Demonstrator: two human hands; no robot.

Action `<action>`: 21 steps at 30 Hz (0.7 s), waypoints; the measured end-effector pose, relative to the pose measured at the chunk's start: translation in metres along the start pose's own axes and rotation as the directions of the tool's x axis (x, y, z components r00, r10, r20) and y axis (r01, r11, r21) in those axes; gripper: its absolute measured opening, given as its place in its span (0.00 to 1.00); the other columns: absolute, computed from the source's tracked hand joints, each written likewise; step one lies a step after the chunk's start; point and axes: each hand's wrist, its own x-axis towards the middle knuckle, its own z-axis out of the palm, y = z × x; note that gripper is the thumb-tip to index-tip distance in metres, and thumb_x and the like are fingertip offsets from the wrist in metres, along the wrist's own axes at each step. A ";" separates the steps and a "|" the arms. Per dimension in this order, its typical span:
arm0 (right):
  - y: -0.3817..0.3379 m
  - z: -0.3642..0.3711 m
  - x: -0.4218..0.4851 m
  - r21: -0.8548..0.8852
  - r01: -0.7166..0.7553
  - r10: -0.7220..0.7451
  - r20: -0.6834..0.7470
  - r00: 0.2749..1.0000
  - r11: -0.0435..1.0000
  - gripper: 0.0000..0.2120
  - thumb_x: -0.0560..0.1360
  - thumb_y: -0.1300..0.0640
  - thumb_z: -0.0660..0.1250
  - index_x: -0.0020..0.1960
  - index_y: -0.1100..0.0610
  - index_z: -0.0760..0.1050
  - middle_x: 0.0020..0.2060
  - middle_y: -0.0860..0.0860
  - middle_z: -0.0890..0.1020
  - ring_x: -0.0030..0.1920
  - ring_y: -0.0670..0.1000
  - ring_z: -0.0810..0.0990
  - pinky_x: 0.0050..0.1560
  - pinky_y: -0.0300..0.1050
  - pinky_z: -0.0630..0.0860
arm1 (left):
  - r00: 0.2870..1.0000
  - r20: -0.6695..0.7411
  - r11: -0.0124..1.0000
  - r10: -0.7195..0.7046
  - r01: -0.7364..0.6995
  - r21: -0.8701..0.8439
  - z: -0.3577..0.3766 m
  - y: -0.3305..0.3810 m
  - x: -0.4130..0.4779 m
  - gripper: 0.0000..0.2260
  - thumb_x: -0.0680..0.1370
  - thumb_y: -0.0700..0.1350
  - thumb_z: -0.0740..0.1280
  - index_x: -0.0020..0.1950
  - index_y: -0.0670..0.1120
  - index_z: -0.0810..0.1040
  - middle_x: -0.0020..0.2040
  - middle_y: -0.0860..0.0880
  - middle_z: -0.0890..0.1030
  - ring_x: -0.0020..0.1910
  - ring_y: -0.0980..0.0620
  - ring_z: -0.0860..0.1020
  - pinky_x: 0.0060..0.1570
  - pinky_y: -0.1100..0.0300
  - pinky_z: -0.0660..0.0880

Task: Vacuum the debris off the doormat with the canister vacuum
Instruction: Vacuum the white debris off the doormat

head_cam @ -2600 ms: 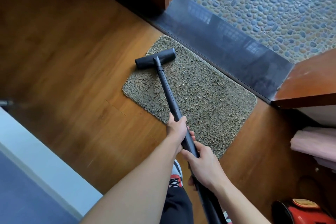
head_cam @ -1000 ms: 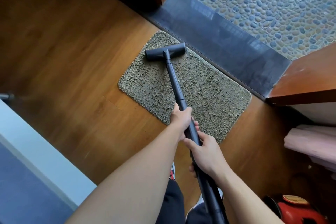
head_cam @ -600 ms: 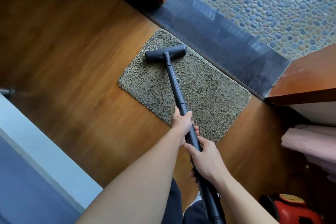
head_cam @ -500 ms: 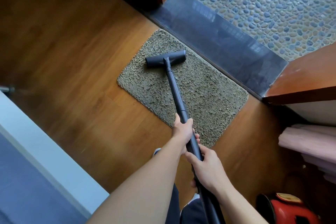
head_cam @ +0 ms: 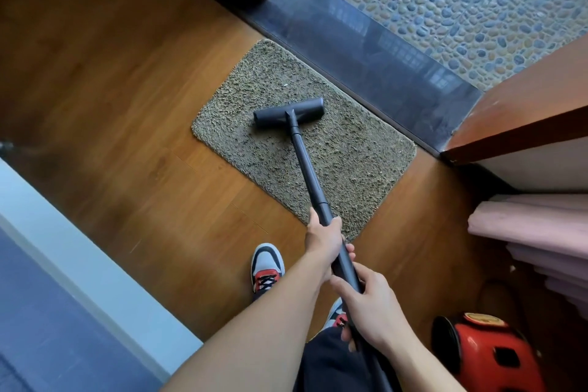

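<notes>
"Looking down from the head camera, where does the nozzle sit?"

"The floor head (head_cam: 289, 117) lies flat on the doormat (head_cam: 350, 162), in its left half. The wand (head_cam: 307, 165) runs back toward the person. The left hand (head_cam: 323, 240) has its fingers wrapped round the wand just below a joint collar. The right hand (head_cam: 370, 305) grips it lower, closer to the body. The canister vacuum (head_cam: 486, 356) (red, bottom right) stands on the wooden floor (head_cam: 127, 105), well apart from the mat."

"Anything left to pick up?"

"A pale speck (head_cam: 285, 85) lies beyond the head, toward the far corner. There may be more in the pile, but it's too fine to tell."

"What could go wrong?"

"My guess is that the mat lies loose on smooth wood. Suction plus a pull stroke could drag or ruck it, especially at the near edge, just ahead of the shoe (head_cam: 267, 267). A long push could knock the head against the dark threshold (head_cam: 366, 51), which the mat's far edge runs right along."

"And room to move?"

"There's open wood to the left, as far as the pale ledge (head_cam: 79, 264). The right is tight, with a door edge (head_cam: 525, 105), pink folded fabric (head_cam: 534, 226) and the canister close below it. The hose is hidden, so I can't say whether it would snag there."
</notes>
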 end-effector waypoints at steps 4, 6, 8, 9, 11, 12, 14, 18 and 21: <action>-0.008 0.000 0.010 -0.007 0.019 -0.019 -0.030 0.999 1.000 0.05 0.79 0.51 0.67 0.49 0.52 0.75 0.26 0.52 0.79 0.27 0.66 0.83 0.23 0.51 0.79 | 1.000 -0.008 1.000 0.018 -0.018 -0.010 0.001 0.010 0.009 0.32 0.84 0.43 0.62 0.82 0.61 0.50 0.36 0.44 0.72 0.24 0.51 0.73 0.26 0.58 0.75; -0.014 0.001 0.017 0.001 0.015 -0.015 -0.037 0.999 1.000 0.05 0.79 0.51 0.67 0.49 0.52 0.75 0.26 0.52 0.78 0.24 0.63 0.82 0.24 0.53 0.80 | 1.000 0.001 0.999 0.021 -0.021 -0.025 0.001 0.019 0.014 0.32 0.84 0.42 0.62 0.82 0.61 0.50 0.36 0.44 0.71 0.23 0.51 0.72 0.26 0.58 0.75; -0.021 0.003 0.025 0.011 0.001 -0.001 -0.039 0.999 1.000 0.06 0.79 0.50 0.67 0.48 0.52 0.74 0.25 0.51 0.77 0.23 0.61 0.81 0.25 0.57 0.81 | 1.000 0.010 0.999 0.024 -0.023 -0.034 0.001 0.029 0.021 0.32 0.84 0.42 0.61 0.82 0.61 0.50 0.35 0.44 0.70 0.23 0.51 0.72 0.25 0.59 0.74; -0.025 0.003 0.029 0.004 -0.002 0.003 -0.039 0.999 1.000 0.06 0.79 0.49 0.67 0.48 0.51 0.74 0.25 0.51 0.77 0.23 0.60 0.81 0.26 0.57 0.81 | 1.000 0.008 0.999 0.027 -0.027 -0.031 0.000 0.034 0.023 0.32 0.84 0.42 0.61 0.82 0.61 0.50 0.34 0.44 0.70 0.24 0.51 0.72 0.25 0.59 0.74; -0.037 0.004 0.036 -0.002 -0.004 0.004 -0.046 0.999 1.000 0.06 0.79 0.50 0.67 0.49 0.52 0.75 0.27 0.53 0.78 0.23 0.58 0.81 0.24 0.53 0.80 | 0.999 0.007 0.999 0.036 -0.035 -0.027 -0.001 0.045 0.031 0.31 0.84 0.42 0.62 0.82 0.60 0.52 0.34 0.45 0.70 0.23 0.51 0.72 0.25 0.59 0.74; -0.045 0.004 0.040 0.003 -0.001 0.001 -0.055 0.998 1.000 0.06 0.79 0.50 0.67 0.50 0.53 0.75 0.29 0.54 0.78 0.22 0.57 0.80 0.23 0.50 0.79 | 0.999 0.013 0.999 0.038 -0.037 -0.026 -0.001 0.053 0.036 0.30 0.84 0.43 0.62 0.82 0.59 0.52 0.34 0.45 0.70 0.23 0.51 0.73 0.25 0.59 0.74; -0.061 0.003 0.050 0.002 0.013 -0.012 -0.076 0.997 1.000 0.07 0.79 0.52 0.67 0.49 0.55 0.75 0.30 0.55 0.78 0.22 0.57 0.80 0.23 0.47 0.77 | 0.998 0.030 0.999 0.046 -0.045 -0.020 0.000 0.070 0.045 0.28 0.84 0.42 0.61 0.81 0.56 0.55 0.33 0.45 0.70 0.21 0.51 0.72 0.24 0.60 0.74; -0.092 0.005 0.072 -0.007 0.030 -0.031 -0.086 0.996 1.000 0.07 0.79 0.53 0.67 0.46 0.56 0.74 0.28 0.54 0.77 0.22 0.58 0.80 0.23 0.46 0.76 | 0.997 0.034 0.998 0.069 -0.069 -0.001 -0.004 0.107 0.060 0.26 0.83 0.41 0.61 0.79 0.52 0.58 0.33 0.44 0.70 0.21 0.51 0.72 0.23 0.60 0.74; -0.114 0.009 0.085 0.010 0.040 -0.039 -0.087 0.995 0.999 0.08 0.79 0.53 0.67 0.44 0.55 0.73 0.26 0.52 0.75 0.22 0.58 0.80 0.23 0.47 0.76 | 0.996 0.041 0.997 0.077 -0.078 0.022 -0.008 0.131 0.070 0.23 0.84 0.41 0.61 0.78 0.50 0.59 0.34 0.44 0.70 0.21 0.51 0.72 0.23 0.61 0.74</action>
